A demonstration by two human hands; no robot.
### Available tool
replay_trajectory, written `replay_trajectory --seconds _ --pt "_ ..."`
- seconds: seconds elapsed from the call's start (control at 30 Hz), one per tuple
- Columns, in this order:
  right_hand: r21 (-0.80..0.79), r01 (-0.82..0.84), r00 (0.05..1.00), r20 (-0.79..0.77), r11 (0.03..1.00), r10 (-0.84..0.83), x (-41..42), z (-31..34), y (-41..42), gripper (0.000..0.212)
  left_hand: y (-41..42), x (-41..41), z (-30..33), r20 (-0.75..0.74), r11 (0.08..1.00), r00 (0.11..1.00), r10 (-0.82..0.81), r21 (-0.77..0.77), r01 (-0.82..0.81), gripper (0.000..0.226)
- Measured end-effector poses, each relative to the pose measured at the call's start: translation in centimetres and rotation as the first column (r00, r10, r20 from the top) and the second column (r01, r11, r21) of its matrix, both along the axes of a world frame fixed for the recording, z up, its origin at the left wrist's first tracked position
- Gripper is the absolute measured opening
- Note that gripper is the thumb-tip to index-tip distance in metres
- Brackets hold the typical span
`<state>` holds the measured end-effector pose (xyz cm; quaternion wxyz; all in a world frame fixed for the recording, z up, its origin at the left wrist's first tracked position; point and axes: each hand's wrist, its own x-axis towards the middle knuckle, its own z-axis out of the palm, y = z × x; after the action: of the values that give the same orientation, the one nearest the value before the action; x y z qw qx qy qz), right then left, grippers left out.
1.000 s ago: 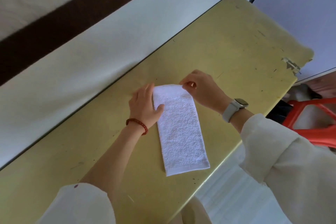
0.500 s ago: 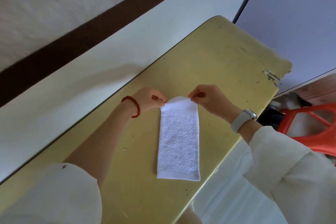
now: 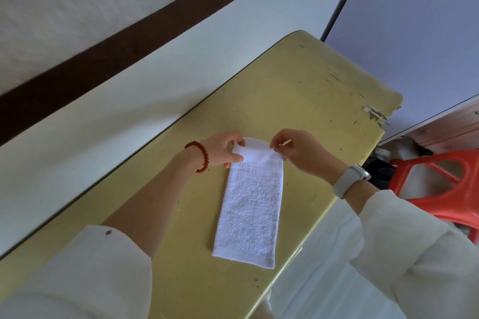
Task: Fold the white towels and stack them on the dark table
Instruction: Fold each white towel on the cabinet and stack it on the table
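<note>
The white towel (image 3: 250, 204) lies as a long narrow strip on the yellow table (image 3: 311, 101), its long axis running from the edge of the table nearest me straight away toward the wall (image 3: 160, 65). Its near short end rests flat close to that front edge; its far short end is lifted a little off the surface, because I hold it there. My left hand (image 3: 224, 149) pinches the far left corner between thumb and fingers, and my right hand (image 3: 298, 151) pinches the far right corner the same way, so both hands are closed on the cloth and sit level with each other at the far end. The rest of the strip stretches from my hands back toward my body. I judge that the fold to come turns on this: the free end is the near one, so the held end has to travel along the long axis toward me. No dark table or stack shows here.
</note>
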<state>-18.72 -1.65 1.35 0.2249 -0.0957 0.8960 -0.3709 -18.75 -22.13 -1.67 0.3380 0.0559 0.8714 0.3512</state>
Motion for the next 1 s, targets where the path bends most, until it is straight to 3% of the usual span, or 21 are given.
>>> replay_trajectory --seconds 0.1,0.23,0.47,0.63,0.73,0.83,1.0 --pt "0.092 0.013 1.0 -0.003 0.996 -0.013 -0.1 -0.4 0.4 0.014 0.2 -0.4 -0.2 -0.033 0.999 0.999 0.0 -0.045 -0.002 0.028" --pt "0.18 0.06 0.998 -0.028 0.982 -0.055 -0.6 -1.0 0.7 0.02 0.0 -0.8 -0.7 -0.147 0.994 0.983 0.112 0.035 -0.108 0.024" --pt "0.194 0.123 0.991 0.023 0.973 -0.13 -1.6 -1.9 0.4 0.026 -0.1 -0.4 -1.4 -0.188 0.946 0.934 0.303 0.177 -0.271 0.016" --pt "0.107 0.214 0.976 -0.063 0.971 -0.209 -2.0 -2.0 0.0 0.021 -0.5 -0.6 -1.7 -0.208 0.89 0.881 0.424 0.278 -0.362 0.014" --pt "0.103 0.209 0.972 -0.132 0.972 -0.195 -2.2 -1.7 -0.3 0.027 -0.4 -1.2 -1.1 -0.309 0.931 0.882 0.354 0.208 -0.301 0.03" --pt "0.133 0.193 0.95 -0.272 0.972 -0.152 -2.4 -1.2 -0.4 0.026 -0.2 -1.8 0.1 -0.46 0.962 0.845 0.272 0.127 -0.241 0.021" --pt "0.059 0.167 0.839 -0.532 0.984 -0.11 0.0 -1.2 0.1 0.016 -0.5 0.5 0.2 -0.739 0.981 0.647 0.188 0.103 -0.167 0.015"
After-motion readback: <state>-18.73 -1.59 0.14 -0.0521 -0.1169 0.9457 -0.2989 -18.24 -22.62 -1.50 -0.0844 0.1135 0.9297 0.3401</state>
